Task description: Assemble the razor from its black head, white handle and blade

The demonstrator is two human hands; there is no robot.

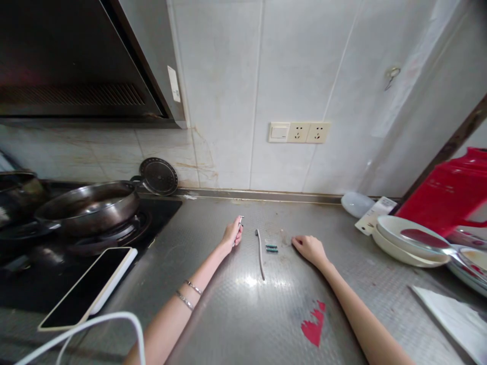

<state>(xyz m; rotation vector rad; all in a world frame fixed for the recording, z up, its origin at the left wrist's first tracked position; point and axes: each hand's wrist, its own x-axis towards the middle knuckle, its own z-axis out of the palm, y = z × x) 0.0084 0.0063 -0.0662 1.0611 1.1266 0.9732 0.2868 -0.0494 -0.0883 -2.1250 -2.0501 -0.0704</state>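
My left hand (232,234) is closed around a small, narrow silver-and-white object (240,220) whose tip shows above the fingers; its kind is not clear. Right of it lies a thin whitish stick (261,256) with a dark upper end. Two small dark green cylinders that look like batteries (271,249) lie side by side next to the stick. My right hand (311,248) rests on the counter with curled fingers, and nothing shows in it. Close to its fingertips is a faint, clear patch, too indistinct to name.
Left on the stove are a metal pan (91,205) and a phone (85,289) with a white cable (114,316). A red jug (449,187), stacked bowls (403,253) and a white sheet (449,317) stand or lie right. A torn red patch (315,324) marks the metal counter (228,324).
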